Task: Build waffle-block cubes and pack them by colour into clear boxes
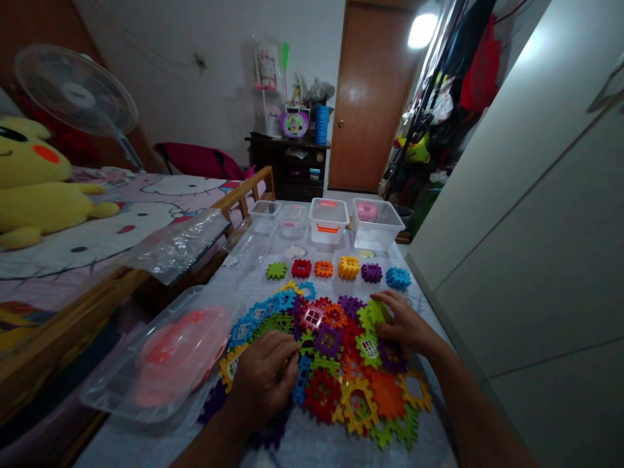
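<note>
A heap of colourful plastic interlocking building tiles (327, 341) with toothed edges covers the middle of the table. My left hand (266, 370) rests over the heap's left side with its fingers curled together; whatever may be in them is hidden. At the right side, my right hand (407, 322) has its thumb and fingers around a light green tile (373, 315). A purple tile (392, 356) lies just under that hand. Behind the heap stands a row of small same-colour stacks: green (277, 271), red (301, 268), orange (324, 268), yellow (349, 268), purple (372, 272) and blue (398, 278).
Clear plastic boxes (377, 227) line the table's far end, one with orange handles (329, 224). Clear and pink lids (180, 357) lie at the left. A bed with a wooden rail (244, 192) borders the left side, a white cabinet (526, 260) the right.
</note>
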`<state>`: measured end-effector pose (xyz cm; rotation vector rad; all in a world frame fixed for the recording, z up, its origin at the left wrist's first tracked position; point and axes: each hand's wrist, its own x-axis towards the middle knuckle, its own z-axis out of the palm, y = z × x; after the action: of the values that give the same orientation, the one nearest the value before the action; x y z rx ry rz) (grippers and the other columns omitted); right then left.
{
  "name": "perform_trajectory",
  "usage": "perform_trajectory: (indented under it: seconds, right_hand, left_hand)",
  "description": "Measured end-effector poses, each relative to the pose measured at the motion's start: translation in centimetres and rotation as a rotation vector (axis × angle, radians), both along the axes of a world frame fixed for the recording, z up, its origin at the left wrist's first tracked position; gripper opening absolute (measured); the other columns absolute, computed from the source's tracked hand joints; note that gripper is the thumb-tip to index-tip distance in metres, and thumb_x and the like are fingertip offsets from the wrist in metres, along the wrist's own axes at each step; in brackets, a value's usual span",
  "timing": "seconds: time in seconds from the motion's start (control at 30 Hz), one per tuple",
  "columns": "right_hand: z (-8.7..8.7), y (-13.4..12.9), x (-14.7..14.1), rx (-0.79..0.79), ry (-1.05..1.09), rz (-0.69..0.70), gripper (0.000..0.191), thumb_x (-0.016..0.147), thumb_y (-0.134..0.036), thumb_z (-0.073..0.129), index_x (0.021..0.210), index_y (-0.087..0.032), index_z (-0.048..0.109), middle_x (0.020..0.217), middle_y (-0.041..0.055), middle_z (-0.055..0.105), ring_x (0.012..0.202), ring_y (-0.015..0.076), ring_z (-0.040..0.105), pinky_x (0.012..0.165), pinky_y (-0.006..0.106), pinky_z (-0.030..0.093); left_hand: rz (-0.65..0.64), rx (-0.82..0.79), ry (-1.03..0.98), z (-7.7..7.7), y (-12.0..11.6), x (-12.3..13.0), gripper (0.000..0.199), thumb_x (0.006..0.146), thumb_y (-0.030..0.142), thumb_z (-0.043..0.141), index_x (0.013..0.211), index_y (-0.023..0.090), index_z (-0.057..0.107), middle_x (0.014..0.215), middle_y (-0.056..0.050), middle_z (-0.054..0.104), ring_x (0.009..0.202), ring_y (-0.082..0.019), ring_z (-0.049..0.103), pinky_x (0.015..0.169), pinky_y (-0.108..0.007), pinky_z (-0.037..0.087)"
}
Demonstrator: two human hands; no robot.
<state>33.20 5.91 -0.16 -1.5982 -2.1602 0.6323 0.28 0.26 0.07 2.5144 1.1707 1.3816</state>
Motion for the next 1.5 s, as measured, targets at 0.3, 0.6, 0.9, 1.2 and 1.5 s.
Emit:
perform_trajectory:
  seconds: [0.3,0.6,0.9,1.2,1.5]
  right_hand:
    - [1.3,-0.7,-1.3,0.000,-0.027,0.117,0.055,0.074,-0.020,0.060,0.129,-0.021,0.055,0.130,0.0103,0.051,0.123,0.0258,0.046,0.110,0.044,0.034]
    - [1.2,-0.5,-1.5,-0.020,-0.094,0.179,0.064,0.069,-0.011,0.053,0.132,-0.024,0.054,0.134,0.0089,0.054,0.125,0.0272,0.046,0.110,0.047,0.034]
    - [1.2,-0.3,-2.2,0.024,-0.136,0.130,0.055,0.072,-0.016,0.057,0.127,-0.021,0.058,0.127,0.0107,0.057,0.121,0.0276,0.049,0.107,0.045,0.037]
    - [1.0,-0.4,-1.7,-0.016,-0.094,0.063,0.055,0.072,-0.022,0.062,0.126,-0.019,0.056,0.129,0.0125,0.053,0.121,0.0282,0.049,0.108,0.045,0.037]
    - [1.4,-0.4,-2.6,0.028,-0.130,0.027,0.047,0.076,-0.034,0.066,0.120,-0.018,0.061,0.121,0.0131,0.056,0.114,0.0296,0.051,0.103,0.047,0.039]
  left_hand:
    - [-0.004,-0.012,0.006,0.1,-0.1,0.0,0.015,0.084,0.009,0.052,0.089,0.020,0.061,0.081,-0.003,0.067,0.078,-0.016,0.063,0.073,-0.029,0.053]
    - [-0.003,-0.041,0.002,0.1,-0.3,0.1,0.016,0.083,0.008,0.052,0.088,0.020,0.061,0.080,-0.004,0.066,0.076,-0.016,0.062,0.070,-0.030,0.052]
    - [-0.003,-0.048,-0.008,0.1,-0.2,0.1,0.016,0.083,0.007,0.051,0.087,0.019,0.060,0.078,-0.004,0.065,0.075,-0.016,0.060,0.068,-0.030,0.051]
    - [0.002,-0.038,0.003,0.2,-0.2,0.1,0.015,0.083,0.009,0.051,0.088,0.020,0.061,0.080,-0.004,0.067,0.076,-0.016,0.062,0.070,-0.030,0.053]
    - [0.002,-0.009,-0.006,0.3,-0.2,0.1,0.015,0.083,0.009,0.053,0.088,0.019,0.062,0.080,-0.004,0.067,0.076,-0.016,0.063,0.070,-0.029,0.053]
